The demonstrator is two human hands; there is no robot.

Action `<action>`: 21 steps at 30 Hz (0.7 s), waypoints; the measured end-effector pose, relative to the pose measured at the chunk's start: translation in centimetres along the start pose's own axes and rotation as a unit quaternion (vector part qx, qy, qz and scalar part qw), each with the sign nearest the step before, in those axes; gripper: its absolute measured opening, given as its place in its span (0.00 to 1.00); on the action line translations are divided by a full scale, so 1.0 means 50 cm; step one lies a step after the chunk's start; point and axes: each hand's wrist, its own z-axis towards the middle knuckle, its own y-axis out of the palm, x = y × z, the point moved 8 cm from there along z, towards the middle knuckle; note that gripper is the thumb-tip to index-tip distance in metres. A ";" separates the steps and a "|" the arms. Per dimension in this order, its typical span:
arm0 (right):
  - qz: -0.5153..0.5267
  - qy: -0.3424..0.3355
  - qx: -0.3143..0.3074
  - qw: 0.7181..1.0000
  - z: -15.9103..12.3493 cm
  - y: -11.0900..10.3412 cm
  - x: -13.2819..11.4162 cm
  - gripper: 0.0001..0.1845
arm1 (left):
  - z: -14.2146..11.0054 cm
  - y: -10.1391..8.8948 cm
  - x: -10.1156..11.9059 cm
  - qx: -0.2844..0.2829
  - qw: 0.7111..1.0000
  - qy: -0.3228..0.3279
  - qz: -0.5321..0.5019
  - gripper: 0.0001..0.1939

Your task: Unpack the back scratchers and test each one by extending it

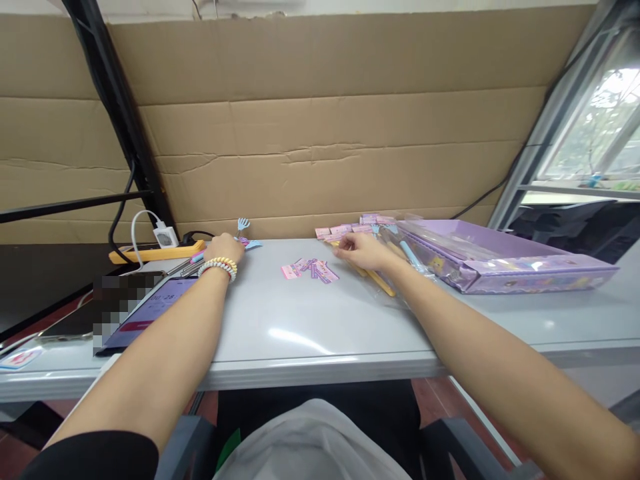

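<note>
My left hand [223, 248], with beaded bands on its wrist, is at the back left of the table, its fingers mostly hidden behind its own back. Just beyond it, a small light-blue hand-shaped piece [243, 225] stands up. My right hand [364, 249] is over clear plastic packets with pink-purple header cards [340, 231]. Its fingers are curled together in a pinch; what lies between them is too small to name. A yellow stick [381, 283] shows in the plastic below that hand. Between my hands lie several small pink and purple labels [323, 271].
A purple open box [540, 272] stands right, with a clear packet and a light-blue stick [411, 256] by its corner. At left are a phone [160, 303], a yellow power strip [160, 253] and a white charger [165, 235]. Cardboard [330, 127] lines the back of the table.
</note>
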 end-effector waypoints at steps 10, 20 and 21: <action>0.005 0.008 -0.020 1.000 0.003 0.013 0.009 0.09 | 0.019 -0.048 -0.050 -0.014 0.996 -0.060 0.058 0.25; -0.008 -0.002 -0.044 0.999 0.002 0.022 0.009 0.10 | 0.030 -0.072 -0.098 -0.042 0.992 -0.079 0.087 0.30; -0.010 -0.004 -0.047 0.999 0.001 0.023 0.008 0.09 | 0.026 -0.077 -0.100 -0.034 0.991 -0.092 0.088 0.29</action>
